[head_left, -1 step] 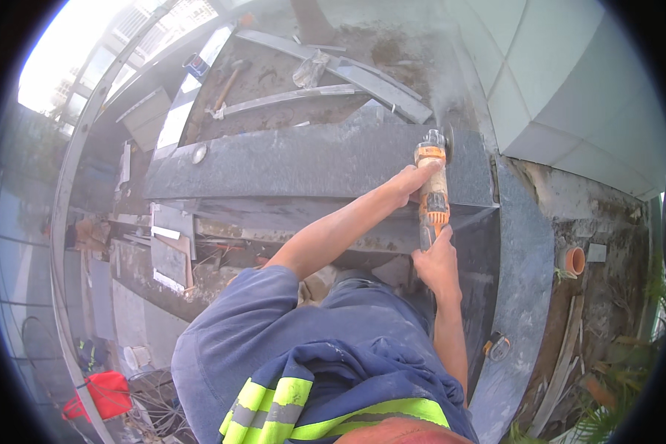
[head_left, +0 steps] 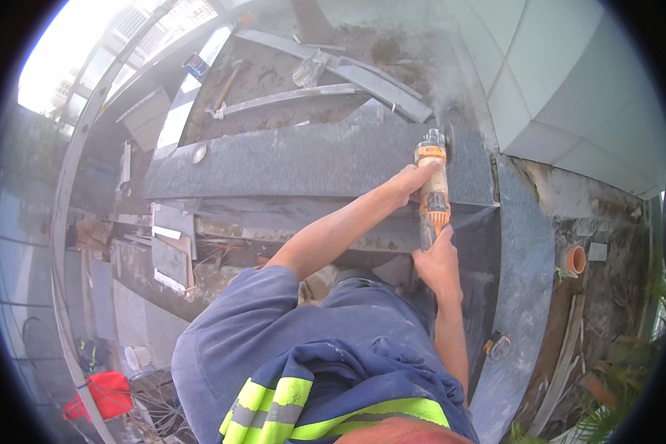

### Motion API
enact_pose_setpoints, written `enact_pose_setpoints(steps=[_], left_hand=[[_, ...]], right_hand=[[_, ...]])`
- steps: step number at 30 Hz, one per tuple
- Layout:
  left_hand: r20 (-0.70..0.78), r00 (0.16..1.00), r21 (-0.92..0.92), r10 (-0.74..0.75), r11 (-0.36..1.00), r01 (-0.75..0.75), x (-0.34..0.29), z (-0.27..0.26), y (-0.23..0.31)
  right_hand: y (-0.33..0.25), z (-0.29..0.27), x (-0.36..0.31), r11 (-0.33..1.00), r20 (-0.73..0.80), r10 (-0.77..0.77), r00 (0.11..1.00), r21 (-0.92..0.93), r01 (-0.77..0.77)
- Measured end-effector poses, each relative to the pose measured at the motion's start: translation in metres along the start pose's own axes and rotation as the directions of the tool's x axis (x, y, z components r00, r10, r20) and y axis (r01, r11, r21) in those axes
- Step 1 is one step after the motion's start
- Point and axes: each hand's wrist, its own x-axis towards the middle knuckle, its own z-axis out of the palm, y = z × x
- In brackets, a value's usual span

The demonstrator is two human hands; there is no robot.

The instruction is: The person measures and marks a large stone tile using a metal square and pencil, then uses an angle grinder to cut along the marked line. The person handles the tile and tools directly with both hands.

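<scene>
An orange and black angle grinder (head_left: 436,211) is held in both hands over the right end of a long grey stone slab (head_left: 296,159). My left hand (head_left: 416,182) wraps round its body just behind the metal head. Lower down, my right hand (head_left: 438,265) is closed round the rear of the handle. The grinder's disc (head_left: 451,145) stands on edge at the right of the head, against the slab. Whether it cuts into the stone is hard to see. Pale dust rises beyond the head.
A second grey slab (head_left: 522,274) runs down the right, with a tape measure (head_left: 498,345) on it. Past the slab lie stone strips (head_left: 362,81), a hammer (head_left: 228,87) and a can (head_left: 195,66). A pale tiled wall (head_left: 570,81) stands at right, near an orange pipe (head_left: 576,260).
</scene>
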Motion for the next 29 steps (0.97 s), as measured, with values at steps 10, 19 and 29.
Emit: enact_pose_setpoints(steps=[10, 19, 29], left_hand=[[0.002, 1.000, 0.040, 0.028, 0.999, -0.028, 0.003, 0.002, 0.013], [-0.047, 0.999, -0.004, -0.010, 1.000, 0.010, 0.030, -0.009, 0.024], [0.198, 0.980, -0.184, 0.024, 0.983, 0.013, 0.044, -0.023, 0.010]], right_hand=[[0.007, -0.002, 0.010, 0.999, 0.003, -0.009, 1.000, 0.034, 0.009], [0.007, 0.002, 0.044, 0.999, -0.008, -0.016, 1.000, 0.029, 0.016], [0.009, -0.001, 0.024, 0.999, 0.033, 0.024, 0.999, 0.028, -0.025]])
